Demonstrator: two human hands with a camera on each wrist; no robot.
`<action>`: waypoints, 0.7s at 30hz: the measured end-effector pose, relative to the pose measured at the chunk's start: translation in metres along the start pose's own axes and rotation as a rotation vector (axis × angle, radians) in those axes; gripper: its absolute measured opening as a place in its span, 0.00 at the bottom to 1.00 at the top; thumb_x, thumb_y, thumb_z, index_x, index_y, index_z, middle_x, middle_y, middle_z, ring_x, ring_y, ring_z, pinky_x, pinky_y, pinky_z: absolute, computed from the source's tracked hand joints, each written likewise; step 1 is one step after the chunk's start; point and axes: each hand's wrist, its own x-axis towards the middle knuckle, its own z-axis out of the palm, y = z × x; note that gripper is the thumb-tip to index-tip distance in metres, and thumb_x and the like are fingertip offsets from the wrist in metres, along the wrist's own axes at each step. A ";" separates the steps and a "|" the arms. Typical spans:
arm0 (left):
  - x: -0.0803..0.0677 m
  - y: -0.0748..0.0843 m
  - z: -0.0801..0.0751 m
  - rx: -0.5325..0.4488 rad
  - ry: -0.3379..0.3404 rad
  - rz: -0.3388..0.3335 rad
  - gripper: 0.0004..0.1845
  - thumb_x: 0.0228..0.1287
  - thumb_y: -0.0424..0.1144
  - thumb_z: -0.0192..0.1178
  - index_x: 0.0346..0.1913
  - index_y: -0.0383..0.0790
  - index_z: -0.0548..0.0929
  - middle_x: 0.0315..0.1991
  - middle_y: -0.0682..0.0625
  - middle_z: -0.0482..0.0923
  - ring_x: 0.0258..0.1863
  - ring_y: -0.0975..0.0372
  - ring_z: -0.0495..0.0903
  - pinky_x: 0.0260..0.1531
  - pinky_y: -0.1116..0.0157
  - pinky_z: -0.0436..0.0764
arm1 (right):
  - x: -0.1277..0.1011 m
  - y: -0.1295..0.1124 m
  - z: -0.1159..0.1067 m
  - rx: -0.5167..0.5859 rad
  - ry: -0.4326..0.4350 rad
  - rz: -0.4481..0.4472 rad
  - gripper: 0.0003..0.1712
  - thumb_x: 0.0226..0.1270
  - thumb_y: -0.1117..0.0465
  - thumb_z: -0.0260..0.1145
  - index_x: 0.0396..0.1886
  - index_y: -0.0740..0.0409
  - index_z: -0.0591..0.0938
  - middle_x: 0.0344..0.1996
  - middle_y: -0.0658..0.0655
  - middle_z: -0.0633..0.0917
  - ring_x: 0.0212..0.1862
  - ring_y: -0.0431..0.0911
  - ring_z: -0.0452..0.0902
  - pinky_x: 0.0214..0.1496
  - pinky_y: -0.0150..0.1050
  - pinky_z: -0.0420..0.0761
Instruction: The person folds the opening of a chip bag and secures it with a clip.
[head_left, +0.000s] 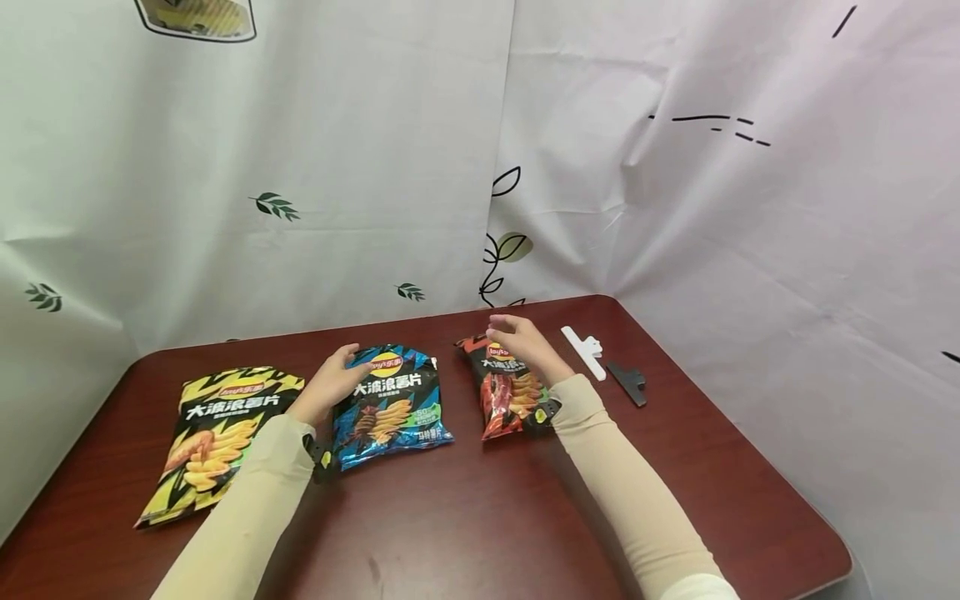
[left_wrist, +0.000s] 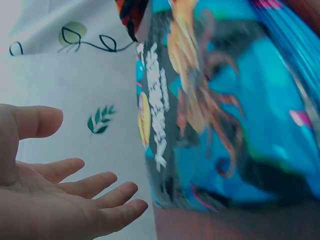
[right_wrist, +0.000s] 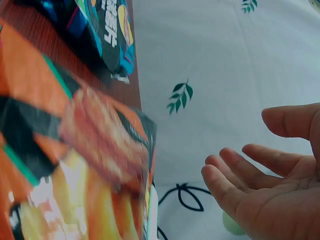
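Table (head_left: pixel 450 525): reddish brown
Left hand (head_left: pixel 330 385): thumb apart, fingers extended near the blue bag (head_left: pixel 393 412), contact hard to judge
Right hand (head_left: pixel 528 346): likewise spread, near the red bag (head_left: pixel 495 400)

Head view faced forward-down from behind the fingers (head_left: pixel 352 354), close wrist views looked along them, sharing the blue bag (head_left: pixel 393 408)

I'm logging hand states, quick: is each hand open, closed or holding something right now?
Left hand: open, holding nothing, near the shiny blue-and-black rectangular chip bag.
Right hand: open, holding nothing, near the shiny red-and-black rectangular chip bag.
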 end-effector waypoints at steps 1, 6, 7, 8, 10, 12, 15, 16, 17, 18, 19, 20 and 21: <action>0.000 -0.003 -0.001 -0.002 0.000 -0.010 0.37 0.75 0.44 0.45 0.76 0.32 0.41 0.74 0.28 0.42 0.72 0.36 0.48 0.65 0.38 0.57 | 0.000 -0.001 0.003 0.011 -0.011 0.007 0.28 0.72 0.58 0.57 0.69 0.60 0.68 0.64 0.63 0.74 0.64 0.55 0.71 0.66 0.50 0.70; 0.000 -0.012 -0.003 -0.016 0.009 -0.084 0.38 0.75 0.43 0.45 0.75 0.29 0.38 0.73 0.25 0.40 0.71 0.34 0.47 0.65 0.37 0.56 | 0.002 -0.005 0.017 0.103 -0.074 0.056 0.29 0.74 0.58 0.55 0.71 0.60 0.65 0.68 0.62 0.69 0.66 0.56 0.69 0.67 0.49 0.70; 0.001 -0.013 -0.004 -0.020 0.013 -0.100 0.38 0.75 0.42 0.45 0.75 0.29 0.37 0.73 0.25 0.40 0.71 0.34 0.48 0.65 0.37 0.56 | 0.003 -0.005 0.020 0.120 -0.085 0.059 0.29 0.74 0.58 0.55 0.71 0.61 0.65 0.67 0.63 0.69 0.66 0.57 0.69 0.67 0.49 0.70; 0.001 -0.014 -0.004 -0.023 0.016 -0.112 0.39 0.75 0.42 0.45 0.75 0.28 0.37 0.72 0.24 0.41 0.71 0.34 0.48 0.65 0.37 0.56 | 0.004 -0.005 0.024 0.135 -0.095 0.062 0.29 0.74 0.59 0.55 0.71 0.61 0.65 0.67 0.63 0.70 0.66 0.57 0.69 0.67 0.48 0.70; 0.002 -0.016 -0.004 -0.027 0.019 -0.129 0.40 0.75 0.42 0.45 0.74 0.28 0.35 0.72 0.23 0.41 0.70 0.33 0.49 0.65 0.37 0.57 | 0.005 -0.005 0.030 0.156 -0.112 0.062 0.28 0.74 0.60 0.55 0.71 0.63 0.64 0.67 0.64 0.70 0.67 0.56 0.68 0.67 0.48 0.70; 0.002 -0.018 -0.003 -0.035 0.020 -0.135 0.40 0.75 0.42 0.46 0.74 0.28 0.34 0.72 0.24 0.40 0.70 0.34 0.49 0.66 0.38 0.56 | 0.006 -0.004 0.035 0.181 -0.130 0.072 0.28 0.74 0.60 0.54 0.71 0.62 0.64 0.67 0.64 0.70 0.68 0.56 0.67 0.67 0.47 0.70; 0.003 -0.021 -0.003 -0.048 0.016 -0.141 0.41 0.75 0.42 0.45 0.74 0.27 0.31 0.73 0.24 0.37 0.71 0.34 0.46 0.67 0.38 0.54 | 0.009 -0.002 0.044 0.212 -0.155 0.084 0.29 0.74 0.60 0.54 0.71 0.63 0.63 0.68 0.64 0.68 0.69 0.56 0.65 0.67 0.47 0.70; 0.003 -0.022 -0.003 -0.051 0.014 -0.144 0.42 0.75 0.42 0.45 0.73 0.27 0.31 0.73 0.25 0.36 0.72 0.34 0.45 0.67 0.39 0.54 | 0.010 -0.002 0.047 0.215 -0.162 0.089 0.29 0.75 0.60 0.54 0.71 0.63 0.63 0.69 0.63 0.67 0.69 0.56 0.65 0.67 0.47 0.70; 0.003 -0.023 -0.003 -0.052 0.013 -0.148 0.42 0.75 0.42 0.45 0.73 0.26 0.30 0.73 0.25 0.35 0.72 0.34 0.44 0.67 0.39 0.53 | 0.010 -0.002 0.050 0.214 -0.166 0.093 0.29 0.75 0.59 0.54 0.71 0.63 0.63 0.69 0.63 0.67 0.70 0.56 0.65 0.67 0.47 0.70; 0.002 -0.024 -0.003 -0.053 0.012 -0.153 0.42 0.75 0.42 0.45 0.73 0.26 0.30 0.73 0.25 0.35 0.72 0.34 0.43 0.67 0.39 0.53 | 0.011 -0.001 0.053 0.210 -0.171 0.102 0.29 0.74 0.59 0.54 0.71 0.62 0.63 0.69 0.63 0.67 0.70 0.55 0.65 0.67 0.47 0.70; 0.002 -0.024 -0.002 -0.054 0.012 -0.158 0.42 0.75 0.42 0.45 0.73 0.26 0.29 0.73 0.25 0.34 0.72 0.35 0.43 0.67 0.39 0.52 | 0.012 -0.001 0.056 0.205 -0.174 0.108 0.29 0.74 0.59 0.54 0.71 0.63 0.63 0.69 0.63 0.66 0.70 0.55 0.65 0.67 0.47 0.70; 0.002 -0.025 -0.002 -0.054 0.012 -0.163 0.42 0.75 0.42 0.45 0.73 0.25 0.29 0.73 0.25 0.34 0.72 0.35 0.42 0.68 0.39 0.52 | 0.013 0.000 0.059 0.196 -0.178 0.114 0.29 0.74 0.59 0.54 0.71 0.63 0.63 0.69 0.63 0.66 0.69 0.56 0.65 0.67 0.47 0.70; 0.002 -0.026 -0.002 -0.055 0.012 -0.167 0.43 0.75 0.43 0.45 0.73 0.25 0.29 0.73 0.25 0.33 0.72 0.34 0.42 0.68 0.39 0.52 | 0.013 0.000 0.061 0.187 -0.184 0.121 0.30 0.74 0.59 0.54 0.71 0.63 0.63 0.69 0.63 0.66 0.69 0.56 0.65 0.67 0.48 0.70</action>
